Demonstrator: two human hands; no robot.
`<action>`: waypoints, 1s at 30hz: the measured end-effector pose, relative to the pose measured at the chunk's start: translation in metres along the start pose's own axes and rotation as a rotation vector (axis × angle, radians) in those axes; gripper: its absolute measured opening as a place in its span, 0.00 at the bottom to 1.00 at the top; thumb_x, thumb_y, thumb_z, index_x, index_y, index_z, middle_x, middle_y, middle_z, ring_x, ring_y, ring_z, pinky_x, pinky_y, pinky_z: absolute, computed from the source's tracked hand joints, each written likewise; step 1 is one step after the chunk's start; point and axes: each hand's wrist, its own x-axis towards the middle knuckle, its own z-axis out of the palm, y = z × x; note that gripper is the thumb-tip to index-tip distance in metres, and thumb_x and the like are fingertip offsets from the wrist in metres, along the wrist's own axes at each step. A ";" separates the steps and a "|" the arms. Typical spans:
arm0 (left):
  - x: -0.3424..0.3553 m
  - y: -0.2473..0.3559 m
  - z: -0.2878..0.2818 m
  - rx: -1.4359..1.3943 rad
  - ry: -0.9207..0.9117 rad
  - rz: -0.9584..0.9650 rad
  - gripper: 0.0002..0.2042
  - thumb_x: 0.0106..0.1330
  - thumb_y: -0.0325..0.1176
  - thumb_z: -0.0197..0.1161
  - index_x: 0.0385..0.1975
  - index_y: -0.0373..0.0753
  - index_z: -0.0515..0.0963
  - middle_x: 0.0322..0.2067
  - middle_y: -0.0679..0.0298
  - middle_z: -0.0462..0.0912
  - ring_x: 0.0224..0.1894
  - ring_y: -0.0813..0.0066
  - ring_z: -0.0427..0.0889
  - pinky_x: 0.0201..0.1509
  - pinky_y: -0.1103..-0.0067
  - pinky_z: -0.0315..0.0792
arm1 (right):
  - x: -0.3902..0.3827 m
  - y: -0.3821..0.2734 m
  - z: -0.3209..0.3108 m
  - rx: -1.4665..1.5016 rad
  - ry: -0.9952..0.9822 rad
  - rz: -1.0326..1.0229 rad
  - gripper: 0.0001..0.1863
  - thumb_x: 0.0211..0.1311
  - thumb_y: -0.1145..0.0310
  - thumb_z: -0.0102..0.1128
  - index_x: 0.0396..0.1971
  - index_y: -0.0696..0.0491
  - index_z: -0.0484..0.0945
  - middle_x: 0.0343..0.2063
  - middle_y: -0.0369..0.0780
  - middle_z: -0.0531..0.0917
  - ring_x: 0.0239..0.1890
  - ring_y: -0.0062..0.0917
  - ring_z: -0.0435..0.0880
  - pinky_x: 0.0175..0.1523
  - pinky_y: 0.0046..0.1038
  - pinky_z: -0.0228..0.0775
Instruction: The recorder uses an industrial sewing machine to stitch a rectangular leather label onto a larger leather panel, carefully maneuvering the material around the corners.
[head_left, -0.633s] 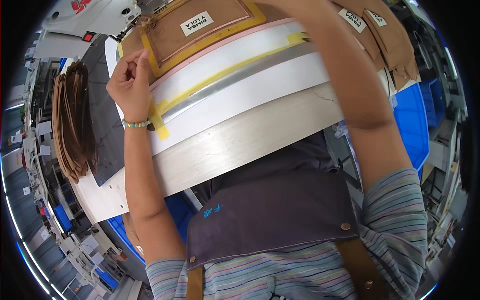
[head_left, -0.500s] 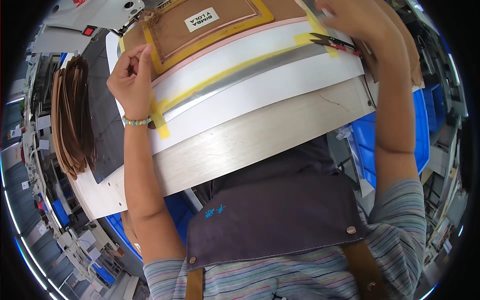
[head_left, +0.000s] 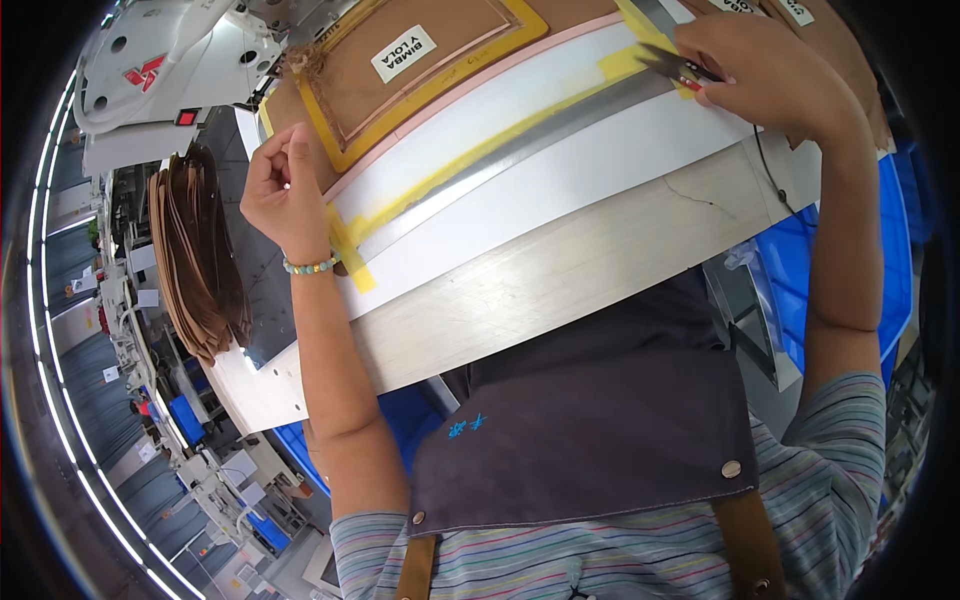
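Observation:
My left hand [head_left: 285, 190] is curled beside the left edge of a yellow rectangular frame [head_left: 400, 112] that lies on a brown panel with a white label [head_left: 403, 53]; what its fingers hold, if anything, is too small to make out. At upper right, my right hand [head_left: 780, 85] grips black-and-red scissors [head_left: 662, 60], blades pointing left over yellow tape [head_left: 620, 65]. Below the panel lie a pink strip, a grey strip [head_left: 540, 130] and a white sheet [head_left: 600, 150], taped down.
A white sewing machine [head_left: 135, 95] stands upper left, above a pile of brown pieces [head_left: 190, 240]. More brown pieces [head_left: 840, 40] lie at upper right. Blue bins [head_left: 790, 280] sit beside and below the pale table edge [head_left: 530, 270], where a black cable [head_left: 775, 180] hangs at right.
My right hand moved right, uncovering the scissors, then closed on them. My left hand stayed by the frame, while the whole view shifted slightly right.

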 end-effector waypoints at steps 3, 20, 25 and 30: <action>0.000 0.001 -0.004 0.023 0.009 -0.018 0.05 0.67 0.28 0.71 0.36 0.33 0.86 0.20 0.79 0.70 0.22 0.92 0.59 0.26 0.89 0.52 | -0.009 -0.001 0.004 0.015 0.281 -0.268 0.11 0.67 0.65 0.57 0.37 0.59 0.79 0.34 0.45 0.85 0.40 0.40 0.84 0.46 0.36 0.74; 0.004 0.003 0.005 -0.013 -0.007 0.008 0.05 0.67 0.26 0.71 0.36 0.32 0.86 0.20 0.80 0.68 0.22 0.94 0.60 0.26 0.90 0.52 | 0.270 -0.161 -0.036 1.430 -0.171 -0.371 0.20 0.73 0.58 0.49 0.18 0.49 0.74 0.12 0.33 0.68 0.10 0.18 0.55 0.15 0.26 0.46; -0.001 -0.001 -0.001 0.011 -0.009 0.007 0.06 0.67 0.29 0.71 0.37 0.32 0.85 0.20 0.78 0.73 0.21 0.95 0.63 0.25 0.91 0.52 | 0.275 -0.193 -0.041 1.601 -0.042 -0.446 0.13 0.65 0.65 0.59 0.22 0.53 0.79 0.17 0.37 0.75 0.17 0.23 0.67 0.21 0.29 0.57; -0.004 -0.007 -0.009 0.005 0.007 0.006 0.06 0.67 0.28 0.72 0.36 0.32 0.85 0.20 0.79 0.70 0.22 0.94 0.62 0.26 0.91 0.54 | 0.281 -0.218 -0.049 1.381 0.149 -0.361 0.10 0.62 0.65 0.61 0.29 0.52 0.88 0.30 0.45 0.87 0.31 0.37 0.84 0.36 0.39 0.73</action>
